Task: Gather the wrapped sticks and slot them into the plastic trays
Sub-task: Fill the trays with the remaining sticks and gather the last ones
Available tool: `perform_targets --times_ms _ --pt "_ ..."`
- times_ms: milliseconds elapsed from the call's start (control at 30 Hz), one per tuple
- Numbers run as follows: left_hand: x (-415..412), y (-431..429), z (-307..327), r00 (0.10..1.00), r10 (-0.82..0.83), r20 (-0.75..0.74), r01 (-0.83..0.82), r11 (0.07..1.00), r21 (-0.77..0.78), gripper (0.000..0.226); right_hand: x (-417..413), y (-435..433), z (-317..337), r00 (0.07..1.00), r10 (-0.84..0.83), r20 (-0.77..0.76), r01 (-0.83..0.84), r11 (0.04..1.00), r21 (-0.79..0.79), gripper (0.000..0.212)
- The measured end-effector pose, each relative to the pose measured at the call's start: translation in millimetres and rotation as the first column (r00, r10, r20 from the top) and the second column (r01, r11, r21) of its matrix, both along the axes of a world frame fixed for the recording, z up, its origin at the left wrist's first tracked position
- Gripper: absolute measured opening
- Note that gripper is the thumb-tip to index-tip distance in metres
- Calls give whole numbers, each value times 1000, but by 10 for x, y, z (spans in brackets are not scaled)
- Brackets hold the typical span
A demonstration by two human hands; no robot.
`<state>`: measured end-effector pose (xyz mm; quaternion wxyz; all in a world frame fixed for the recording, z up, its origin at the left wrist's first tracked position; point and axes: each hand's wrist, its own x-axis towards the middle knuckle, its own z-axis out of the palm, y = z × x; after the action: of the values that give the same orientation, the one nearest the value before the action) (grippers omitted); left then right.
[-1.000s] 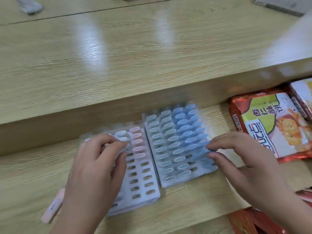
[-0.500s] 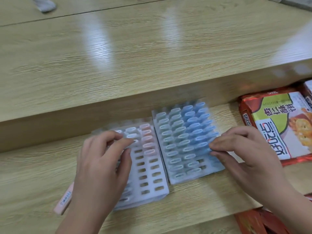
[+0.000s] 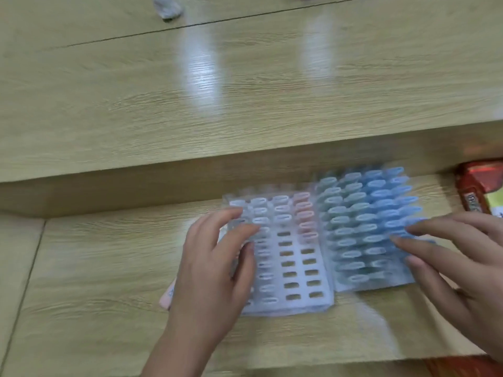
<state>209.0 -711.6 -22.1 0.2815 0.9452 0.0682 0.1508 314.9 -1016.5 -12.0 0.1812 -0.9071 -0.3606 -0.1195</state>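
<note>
Fingers [image 3: 231, 216] of the left hand [image 3: 215, 270] curve over the sticks; blur hides whether they pinch one. A pink stick [image 3: 166, 299] lies loose on the shelf, partly under that hand. The left tray [image 3: 299, 303] is part filled and the right tray [image 3: 381, 286] is full. The right hand [image 3: 462, 268] touches its edge sticks with spread fingers. Hazard: sideways pressure could tip seated sticks or slide a tray.
</note>
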Motion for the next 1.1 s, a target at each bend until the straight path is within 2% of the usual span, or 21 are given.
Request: perform_targets --times_ms 100,200,300,367,467,533,633,700,767,833,900,1000,1100 --pt "-273 212 -12 989 146 -1 -146 986 -76 27 -176 435 67 999 28 -42 -23 993 119 32" --pt "-611 505 -66 953 288 -91 -299 945 -132 33 -439 1032 162 989 114 -99 -91 973 213 25" --pt "-918 715 -132 928 325 -181 -346 934 -92 43 -727 1568 174 963 243 -120 -211 951 226 24" --pt "-1065 783 -195 927 307 -215 -325 944 -57 39 -910 1837 143 952 279 -122 -253 948 194 26" --pt "-1142 803 -291 938 256 -235 -265 964 -4 38 -1142 2159 83 943 324 -81 -320 945 65 26" --pt "-1108 802 -346 942 238 -238 -237 971 34 34 -1269 2343 18 948 315 -49 -319 943 -98 28" --pt "-1048 839 -399 938 250 -240 -239 968 74 26 -1376 2559 -81 978 179 -107 -205 922 -330 39" --pt "-1071 923 -410 927 288 -241 -277 957 81 22 -1395 2682 -129 980 106 -171 -175 868 -465 28" --pt "-1111 1037 -398 909 334 -248 -328 942 68 18 -1357 2764 -143 971 64 -231 -178 838 -516 21" --pt "-1185 1191 -387 888 374 -266 -387 922 7 12 -1304 2844 -178 962 37 -271 -178 836 -519 11" --pt "-1254 1332 -395 862 406 -302 -458 880 -124 13 -1244 2932 -170 961 57 -271 -191 846 -497 3" --pt "-1306 1460 -356 829 437 -349 -547 764 -342 17 -1206 3024 -109 959 75 -274 -196 873 -447 10" --pt "-1294 1480 -242 844 415 -339 -535 680 -501 16 -1219 2977 9 934 73 -350 -167 955 -246 11"
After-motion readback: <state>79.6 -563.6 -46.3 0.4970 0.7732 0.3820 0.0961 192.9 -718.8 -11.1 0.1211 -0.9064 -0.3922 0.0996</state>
